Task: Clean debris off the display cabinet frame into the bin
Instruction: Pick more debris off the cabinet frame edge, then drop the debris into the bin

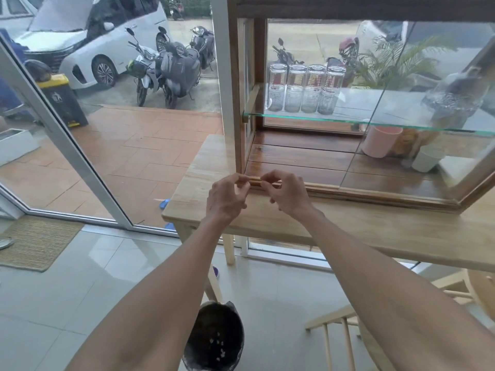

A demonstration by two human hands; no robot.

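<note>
A wooden display cabinet stands on a light wooden table (203, 167), its lower front frame rail (375, 195) running along the near edge. My left hand (227, 195) and my right hand (288, 192) meet at the rail's left end, fingertips pinched against the track. Whether either pinch holds debris is too small to tell. On the floor below my arms sits a dark round bin (214, 341) with a few pale scraps inside.
Several glass jars (305, 89) stand on the glass shelf (348, 120); a pink cup (380, 141) and white cup (427, 160) sit on the cabinet floor. A wooden chair (345, 328) stands lower right. A glass wall and a doormat (37, 242) lie left.
</note>
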